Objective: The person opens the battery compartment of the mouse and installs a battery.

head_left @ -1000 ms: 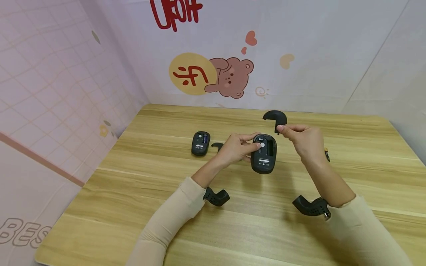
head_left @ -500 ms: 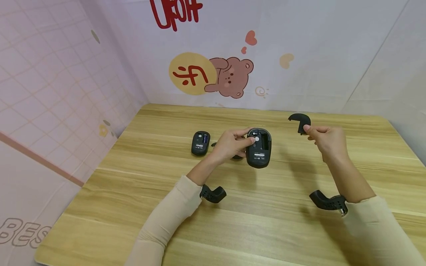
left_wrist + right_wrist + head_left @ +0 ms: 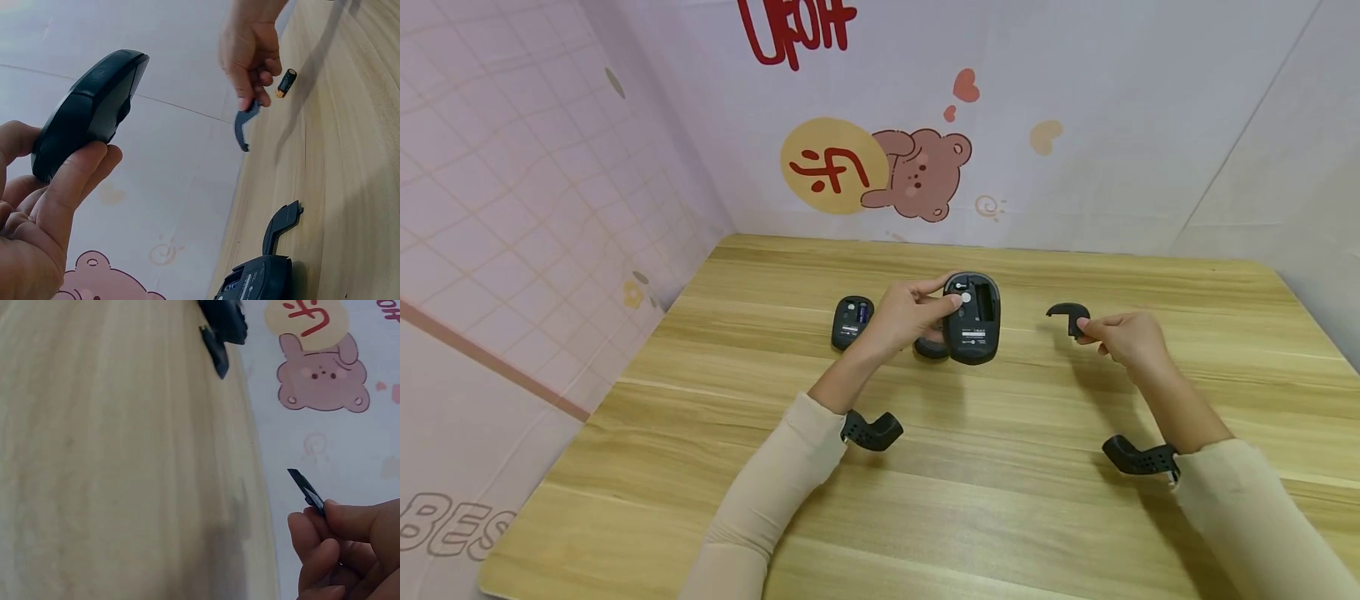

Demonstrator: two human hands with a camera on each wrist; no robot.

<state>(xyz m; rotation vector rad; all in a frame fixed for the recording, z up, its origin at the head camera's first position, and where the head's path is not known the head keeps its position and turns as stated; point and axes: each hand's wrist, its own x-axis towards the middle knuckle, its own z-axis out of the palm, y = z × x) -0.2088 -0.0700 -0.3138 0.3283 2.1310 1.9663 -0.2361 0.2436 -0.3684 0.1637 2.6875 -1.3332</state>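
My left hand point(image 3: 898, 321) holds a black computer mouse point(image 3: 973, 340) raised over the table, its underside toward the head camera. The mouse's battery bay point(image 3: 983, 302) is uncovered and dark, and my thumb lies on the underside beside it. To the right, my right hand point(image 3: 1133, 340) pinches a curved black battery cover point(image 3: 1063, 310) between thumb and fingers. A second black mouse point(image 3: 847, 332) lies underside up at left, with a battery point(image 3: 862, 313) in its bay. Behind my left hand, a dark rounded object point(image 3: 931, 350) is partly hidden.
In the left wrist view a loose battery point(image 3: 286, 82) lies on the wooden table point(image 3: 347, 156) near my right hand. Another loose black cover point(image 3: 280, 225) rests there, beside a mouse point(image 3: 259, 278). A printed wall covering point(image 3: 1097, 183) rises behind the table.
My right hand has moved right with the battery cover, away from the held mouse, then lower. My left hand has shifted slightly left and toward the back with the mouse.
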